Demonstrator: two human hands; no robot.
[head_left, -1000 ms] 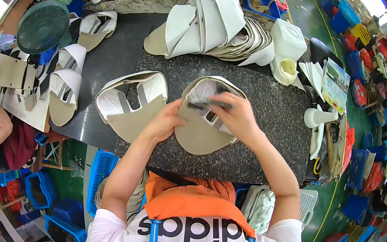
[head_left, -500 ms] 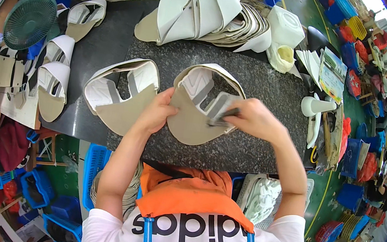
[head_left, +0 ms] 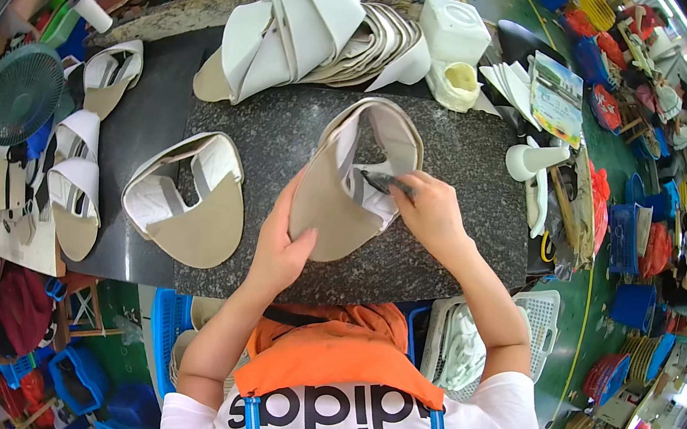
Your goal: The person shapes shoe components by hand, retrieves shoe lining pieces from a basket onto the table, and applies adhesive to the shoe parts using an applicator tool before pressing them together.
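Beige visor-shaped piece (head_left: 330, 217): I have it between both hands, above the middle of the table, though I can't tell whether its lower edge touches. My left hand (head_left: 282, 245) grasps its left side, thumb flat on the smooth beige face; my right hand (head_left: 433, 212) pinches a dark tool (head_left: 379, 182), its tip inside the white-lined opening crossed by grey strips. Under them the table (head_left: 459, 143) is speckled dark stone, plainer and blacker toward the left. There a matching piece (head_left: 214, 231) lies just beside, and three more (head_left: 75, 234) sit by the far left edge. Behind, I see a fanned stack (head_left: 300, 24) of curved white and beige pieces, next to a boxy white plastic jug (head_left: 454, 30). Farther out, I get a round green fan (head_left: 23, 93), a co-worker (head_left: 5, 312) in dark red, and blue bins (head_left: 635, 304) along a green floor (head_left: 566, 351)
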